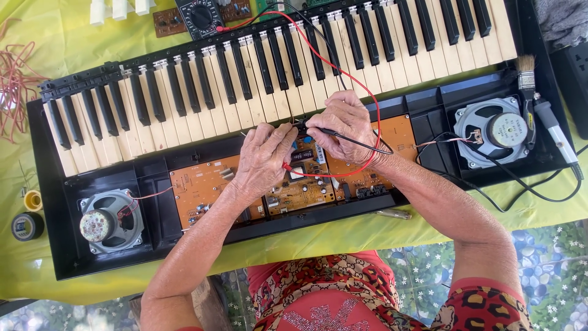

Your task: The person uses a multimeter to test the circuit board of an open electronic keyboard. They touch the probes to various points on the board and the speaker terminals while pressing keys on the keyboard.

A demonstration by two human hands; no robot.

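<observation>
- Left hand [264, 158] pinches a red multimeter probe [288, 167] against the orange circuit board [306, 187] beneath it.
- Right hand [344, 125] grips a black multimeter probe [343, 135], just beside the left hand.

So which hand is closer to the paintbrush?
The right hand. It is over the middle circuit boards, on the paintbrush's side. The left hand lies farther away, beyond the right hand.
</observation>
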